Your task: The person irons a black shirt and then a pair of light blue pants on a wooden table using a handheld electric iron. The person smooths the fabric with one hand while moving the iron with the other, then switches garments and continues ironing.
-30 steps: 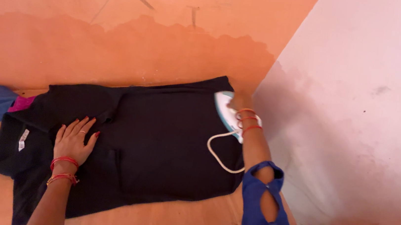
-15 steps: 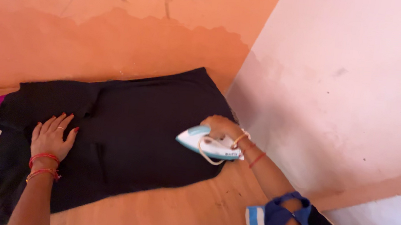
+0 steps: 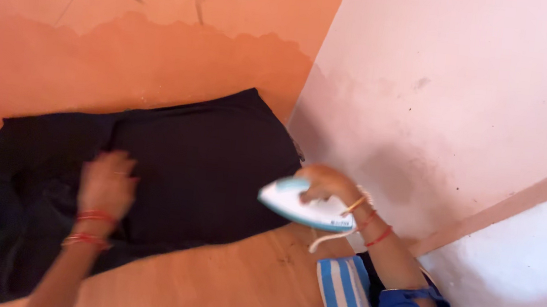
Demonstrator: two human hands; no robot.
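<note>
One iron point(image 3: 302, 207) under right hand point(image 3: 326, 182), at garment point(image 3: 204, 166) edge.

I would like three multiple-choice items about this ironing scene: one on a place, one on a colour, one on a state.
1. Where is the iron?
A. at the right edge of the garment
B. beside the white tag
C. on the wall

2. What colour is the garment?
A. yellow
B. black
C. white

3. What is the left hand doing?
A. gripping the cord
B. lifted off the floor
C. resting on the garment

Answers: 1 A, the right hand holds it there; 2 B, the cloth is dark throughout; 3 C, the hand lies on the cloth.
</note>
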